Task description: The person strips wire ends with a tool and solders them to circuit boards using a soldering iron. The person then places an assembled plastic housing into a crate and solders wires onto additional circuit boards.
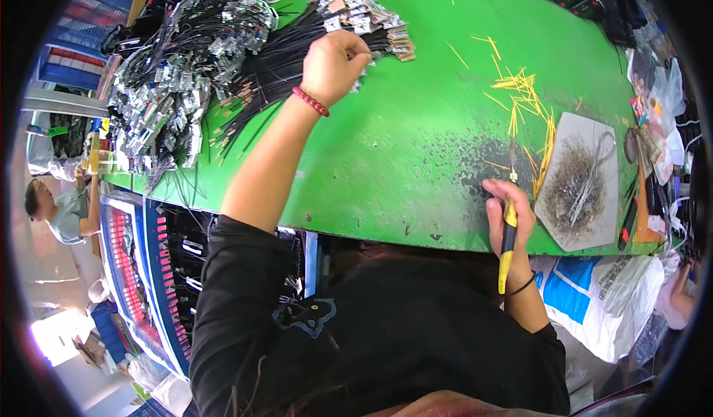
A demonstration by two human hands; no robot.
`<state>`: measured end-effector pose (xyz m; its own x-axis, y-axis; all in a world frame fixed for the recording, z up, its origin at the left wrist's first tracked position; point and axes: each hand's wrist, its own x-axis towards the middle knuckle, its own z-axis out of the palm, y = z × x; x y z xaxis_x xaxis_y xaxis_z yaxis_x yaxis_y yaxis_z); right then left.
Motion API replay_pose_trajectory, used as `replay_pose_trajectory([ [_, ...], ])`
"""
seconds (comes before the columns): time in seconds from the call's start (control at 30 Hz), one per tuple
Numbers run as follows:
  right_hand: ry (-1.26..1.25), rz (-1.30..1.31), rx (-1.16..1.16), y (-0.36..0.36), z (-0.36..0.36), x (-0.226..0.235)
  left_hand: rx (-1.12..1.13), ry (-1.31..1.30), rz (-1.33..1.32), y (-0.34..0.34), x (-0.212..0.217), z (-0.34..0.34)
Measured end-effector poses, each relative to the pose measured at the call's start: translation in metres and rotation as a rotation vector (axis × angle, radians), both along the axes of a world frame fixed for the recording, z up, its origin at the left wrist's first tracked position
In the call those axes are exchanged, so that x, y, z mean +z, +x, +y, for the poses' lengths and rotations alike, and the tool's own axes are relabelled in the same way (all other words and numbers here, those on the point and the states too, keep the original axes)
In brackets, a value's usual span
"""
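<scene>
At a green-painted counter (401,150), our left hand (336,64) curls over a bundle of thin black cables with silver-and-tan ends (275,64), its grip drawn in, though we cannot tell whether it holds one. At the near edge, our right hand (514,213) has its grip closed around a yellow-and-black pen-shaped tool (509,242), pointing away from us, just left of a grey, dark-stained slab (579,124) and near scattered thin yellow sticks (523,86).

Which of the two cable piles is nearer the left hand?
The right pile of roughly parallel black cables, partly covered by the left hand; the other pile, a silvery tangle, lies farther left.
</scene>
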<state>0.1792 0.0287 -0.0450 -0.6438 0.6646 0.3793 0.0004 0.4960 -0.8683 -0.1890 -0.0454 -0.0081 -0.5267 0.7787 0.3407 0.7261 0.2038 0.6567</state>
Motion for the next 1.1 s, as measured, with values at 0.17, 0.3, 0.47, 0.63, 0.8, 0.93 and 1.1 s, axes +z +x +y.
replay_pose_trajectory([
  [0.17, -0.021, -0.004, 0.015, 0.003, 0.000, -0.001, -0.046, -0.138, 0.203, 0.023, -0.006, -0.003],
  [0.3, -0.024, -0.029, 0.037, 0.003, 0.000, 0.000, -0.172, -0.262, 0.248, 0.026, -0.011, -0.010],
  [0.47, -0.053, -0.030, 0.039, 0.003, 0.001, -0.001, -0.243, -0.278, 0.404, 0.020, -0.011, -0.009],
  [0.63, -0.064, -0.007, 0.014, 0.004, 0.000, -0.001, -0.224, -0.156, 0.193, 0.012, 0.003, -0.009],
  [0.8, -0.060, -0.028, 0.028, 0.006, 0.000, 0.000, -0.185, -0.221, 0.123, 0.013, 0.008, -0.012],
  [0.93, -0.072, 0.070, -0.005, 0.004, -0.001, -0.003, -0.240, 0.008, 0.119, 0.032, 0.022, -0.016],
  [1.1, -0.391, 0.222, 0.037, 0.001, -0.015, 0.025, -0.563, 0.199, 0.174, 0.170, 0.048, -0.028],
])
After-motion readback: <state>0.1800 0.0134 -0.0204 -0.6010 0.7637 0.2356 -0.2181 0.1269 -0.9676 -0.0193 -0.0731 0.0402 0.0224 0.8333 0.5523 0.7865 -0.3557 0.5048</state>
